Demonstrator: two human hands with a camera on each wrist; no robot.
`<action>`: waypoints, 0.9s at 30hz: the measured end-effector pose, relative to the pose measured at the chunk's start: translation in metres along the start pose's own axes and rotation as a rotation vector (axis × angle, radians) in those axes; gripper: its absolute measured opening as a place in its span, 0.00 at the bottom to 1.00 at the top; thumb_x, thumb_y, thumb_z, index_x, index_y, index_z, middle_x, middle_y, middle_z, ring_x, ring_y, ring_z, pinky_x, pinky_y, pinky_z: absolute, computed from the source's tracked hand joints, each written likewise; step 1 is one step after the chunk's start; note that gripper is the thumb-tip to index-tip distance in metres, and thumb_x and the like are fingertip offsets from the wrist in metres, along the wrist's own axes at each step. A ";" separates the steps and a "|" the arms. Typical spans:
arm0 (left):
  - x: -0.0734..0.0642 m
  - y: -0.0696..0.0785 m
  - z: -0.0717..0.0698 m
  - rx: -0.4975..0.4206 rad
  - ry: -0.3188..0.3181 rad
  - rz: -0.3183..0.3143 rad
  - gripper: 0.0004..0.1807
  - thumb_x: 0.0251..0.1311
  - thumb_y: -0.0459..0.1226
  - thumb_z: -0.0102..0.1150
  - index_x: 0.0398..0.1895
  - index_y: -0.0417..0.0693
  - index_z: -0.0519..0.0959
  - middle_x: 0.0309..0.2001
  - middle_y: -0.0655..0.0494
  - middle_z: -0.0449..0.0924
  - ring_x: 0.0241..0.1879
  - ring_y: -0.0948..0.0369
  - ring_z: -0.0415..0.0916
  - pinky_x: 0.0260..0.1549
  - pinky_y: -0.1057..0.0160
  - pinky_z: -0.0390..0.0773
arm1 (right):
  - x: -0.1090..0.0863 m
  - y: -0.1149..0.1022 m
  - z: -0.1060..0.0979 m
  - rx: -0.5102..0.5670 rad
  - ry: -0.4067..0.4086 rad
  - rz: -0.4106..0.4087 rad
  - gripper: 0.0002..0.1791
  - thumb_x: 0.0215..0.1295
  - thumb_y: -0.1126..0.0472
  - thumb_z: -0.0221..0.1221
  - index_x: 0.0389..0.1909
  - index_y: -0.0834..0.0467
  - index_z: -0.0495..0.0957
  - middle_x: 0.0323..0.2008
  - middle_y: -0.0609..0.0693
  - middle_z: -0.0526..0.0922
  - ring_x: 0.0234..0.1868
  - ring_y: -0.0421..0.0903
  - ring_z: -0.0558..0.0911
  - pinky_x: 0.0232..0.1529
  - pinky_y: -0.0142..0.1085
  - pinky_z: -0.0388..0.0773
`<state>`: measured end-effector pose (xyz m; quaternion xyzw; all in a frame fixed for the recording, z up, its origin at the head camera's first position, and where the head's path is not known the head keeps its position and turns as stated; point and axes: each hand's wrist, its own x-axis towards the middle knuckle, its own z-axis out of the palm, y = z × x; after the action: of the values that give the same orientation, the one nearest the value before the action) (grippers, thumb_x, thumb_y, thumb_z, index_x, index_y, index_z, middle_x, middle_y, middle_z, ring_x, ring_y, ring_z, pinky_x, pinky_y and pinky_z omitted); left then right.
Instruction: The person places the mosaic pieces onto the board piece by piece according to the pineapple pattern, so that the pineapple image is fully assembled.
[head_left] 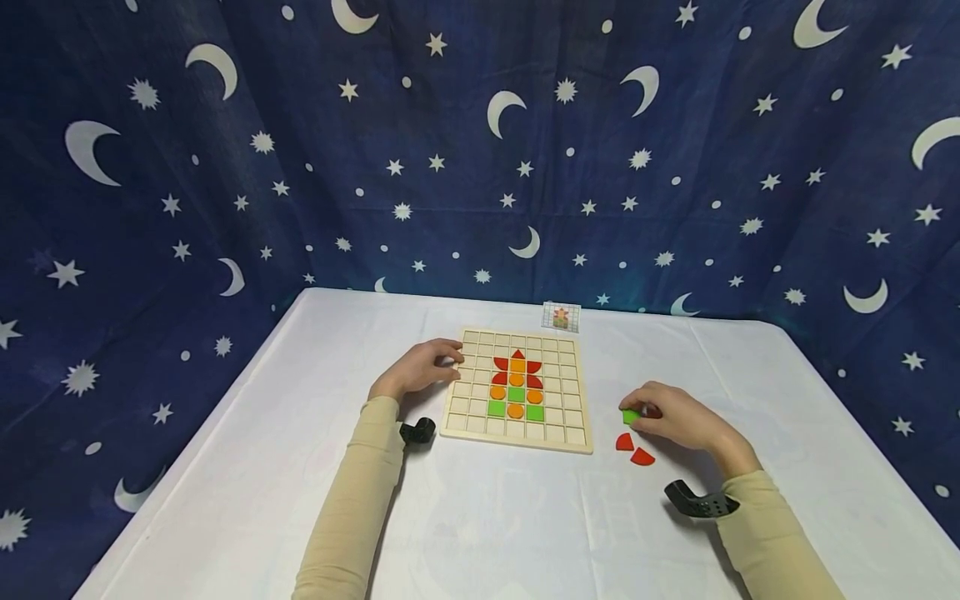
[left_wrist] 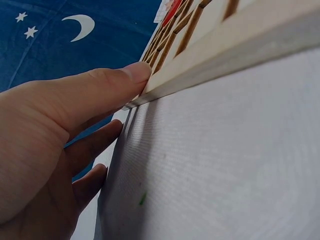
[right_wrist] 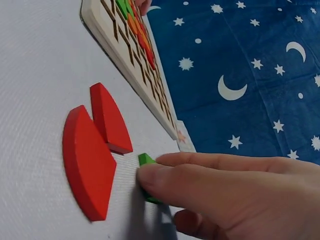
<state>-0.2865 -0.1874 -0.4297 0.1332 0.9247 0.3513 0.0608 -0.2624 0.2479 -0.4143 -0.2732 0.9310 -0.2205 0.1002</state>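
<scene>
My left hand point(head_left: 416, 368) is at the left edge of a square wooden grid board point(head_left: 517, 444). In the left wrist view its thumb point(left_wrist: 125, 80) rests on the board's rim, and the lower fingers extend loosely beside it. Red, orange and green pieces sit in the grid, forming a figure with a red triangle point(head_left: 517, 354) on top. Right of the board, my right hand point(head_left: 682, 417) pinches a green block point(head_left: 629, 416) between thumb and fingers, close over the table; fingertips partly cover it. Two red quarter-circle blocks point(right_wrist: 87, 165) lie flat just beside that hand.
A small picture card point(head_left: 572, 327) showing a similar coloured figure on a grid lies behind the board. White cloth covers the table point(head_left: 480, 525). A dark blue curtain point(head_left: 450, 192) with moons and stars hangs behind and at the sides. Both wrists carry black camera mounts point(head_left: 699, 502).
</scene>
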 end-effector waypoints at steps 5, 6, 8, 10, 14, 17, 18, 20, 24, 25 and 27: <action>0.000 0.001 0.000 0.000 -0.003 -0.007 0.18 0.58 0.37 0.68 0.52 0.45 0.82 0.68 0.51 0.69 0.70 0.52 0.60 0.70 0.53 0.59 | 0.001 0.001 0.001 -0.013 0.030 -0.009 0.17 0.59 0.63 0.67 0.50 0.61 0.82 0.37 0.46 0.77 0.35 0.43 0.71 0.33 0.32 0.72; 0.000 0.002 0.000 -0.003 -0.004 -0.009 0.18 0.58 0.37 0.68 0.52 0.45 0.82 0.68 0.51 0.69 0.70 0.52 0.60 0.70 0.53 0.59 | 0.001 0.001 0.001 -0.016 0.030 -0.008 0.17 0.59 0.63 0.67 0.50 0.61 0.82 0.37 0.46 0.77 0.35 0.43 0.71 0.33 0.32 0.72; 0.000 0.002 -0.001 -0.007 -0.006 -0.010 0.18 0.58 0.37 0.68 0.52 0.45 0.82 0.68 0.51 0.69 0.70 0.51 0.60 0.70 0.52 0.58 | 0.002 0.001 0.001 -0.018 0.034 -0.005 0.15 0.60 0.63 0.67 0.48 0.60 0.83 0.37 0.45 0.78 0.34 0.43 0.71 0.33 0.32 0.72; 0.000 0.002 -0.001 -0.009 -0.005 -0.009 0.18 0.58 0.37 0.67 0.52 0.45 0.82 0.68 0.51 0.69 0.71 0.51 0.59 0.70 0.52 0.58 | 0.002 0.000 0.001 -0.023 0.044 -0.007 0.15 0.60 0.63 0.66 0.48 0.60 0.83 0.37 0.45 0.78 0.34 0.42 0.71 0.33 0.32 0.73; 0.000 0.001 -0.001 -0.004 -0.004 -0.005 0.18 0.58 0.37 0.67 0.52 0.46 0.82 0.68 0.51 0.69 0.70 0.51 0.60 0.70 0.52 0.59 | 0.006 -0.007 -0.001 -0.023 0.077 -0.037 0.15 0.60 0.64 0.66 0.48 0.62 0.84 0.39 0.47 0.80 0.36 0.42 0.74 0.35 0.34 0.75; 0.001 0.000 -0.002 -0.001 -0.005 -0.004 0.18 0.58 0.38 0.68 0.52 0.46 0.82 0.68 0.52 0.69 0.70 0.52 0.60 0.70 0.53 0.59 | 0.013 -0.018 -0.002 -0.019 0.076 -0.072 0.15 0.61 0.64 0.65 0.48 0.62 0.84 0.41 0.48 0.81 0.36 0.42 0.75 0.35 0.34 0.76; 0.001 0.000 -0.002 0.001 -0.006 -0.003 0.18 0.58 0.38 0.68 0.52 0.45 0.82 0.68 0.52 0.69 0.70 0.52 0.60 0.70 0.53 0.59 | 0.016 -0.023 -0.001 -0.020 0.071 -0.089 0.15 0.61 0.64 0.65 0.49 0.62 0.84 0.41 0.48 0.81 0.36 0.41 0.75 0.35 0.34 0.76; 0.001 0.001 -0.002 0.003 -0.006 0.001 0.18 0.59 0.38 0.68 0.52 0.45 0.82 0.68 0.51 0.69 0.70 0.51 0.60 0.70 0.53 0.59 | 0.023 -0.035 0.001 -0.022 0.056 -0.119 0.16 0.62 0.63 0.65 0.50 0.61 0.84 0.42 0.48 0.80 0.37 0.41 0.75 0.34 0.34 0.76; -0.001 0.001 -0.002 0.003 -0.005 0.009 0.18 0.59 0.37 0.67 0.52 0.44 0.82 0.67 0.50 0.69 0.70 0.51 0.60 0.70 0.52 0.59 | 0.039 -0.064 0.011 -0.034 0.036 -0.194 0.16 0.63 0.60 0.65 0.51 0.59 0.84 0.44 0.47 0.80 0.38 0.42 0.76 0.39 0.36 0.78; -0.001 0.001 -0.002 0.002 -0.004 0.010 0.18 0.59 0.37 0.67 0.52 0.44 0.82 0.67 0.50 0.69 0.70 0.51 0.60 0.70 0.52 0.59 | 0.043 -0.072 0.015 -0.039 0.034 -0.212 0.16 0.62 0.59 0.66 0.51 0.58 0.84 0.44 0.47 0.81 0.39 0.43 0.77 0.41 0.36 0.78; -0.001 0.002 -0.001 -0.003 -0.004 0.010 0.18 0.59 0.37 0.67 0.52 0.44 0.82 0.67 0.50 0.69 0.70 0.51 0.60 0.70 0.52 0.59 | 0.051 -0.087 0.023 -0.049 0.030 -0.246 0.16 0.62 0.58 0.66 0.50 0.57 0.84 0.43 0.46 0.81 0.39 0.43 0.77 0.43 0.37 0.79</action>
<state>-0.2857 -0.1873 -0.4276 0.1381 0.9234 0.3528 0.0610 -0.2576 0.1460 -0.3979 -0.3842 0.8970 -0.2125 0.0521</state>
